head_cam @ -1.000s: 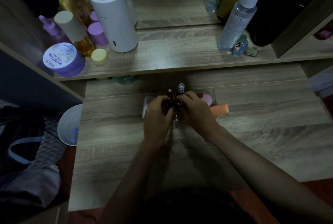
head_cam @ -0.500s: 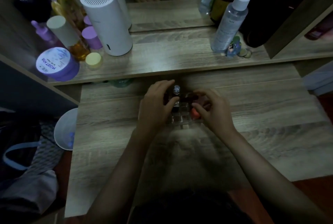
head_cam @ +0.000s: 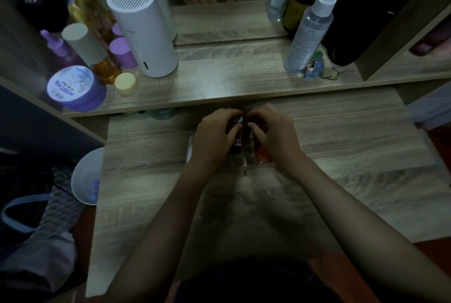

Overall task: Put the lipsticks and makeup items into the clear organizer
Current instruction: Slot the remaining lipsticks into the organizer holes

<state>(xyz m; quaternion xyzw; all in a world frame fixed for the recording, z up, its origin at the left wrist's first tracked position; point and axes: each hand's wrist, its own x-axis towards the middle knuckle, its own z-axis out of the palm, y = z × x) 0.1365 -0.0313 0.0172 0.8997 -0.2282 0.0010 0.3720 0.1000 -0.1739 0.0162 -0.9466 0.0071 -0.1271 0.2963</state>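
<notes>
A clear organizer (head_cam: 244, 162) with small square compartments stands on the wooden desk, mostly covered by both hands. My left hand (head_cam: 214, 138) curls over its left side, fingers closed around a silver-capped tube (head_cam: 240, 120) that stands upright in it. My right hand (head_cam: 277, 136) curls over the right side, fingertips on dark lipsticks (head_cam: 249, 135) standing in the middle. The light is too dim to show whether that hand grips one. An orange makeup item (head_cam: 263, 155) sits in a front-right compartment under my right palm.
A raised shelf (head_cam: 231, 88) behind the organizer carries a white cylinder (head_cam: 144, 31), a purple jar (head_cam: 74, 89), a small yellow jar (head_cam: 125, 83), several bottles and a spray bottle (head_cam: 311, 27). A mirror stands behind it. A white bowl (head_cam: 85, 177) sits beyond the desk's left edge.
The orange item lay on the desk to the right one second ago and is now in the organizer. Both hands have closed in over the organizer's top.
</notes>
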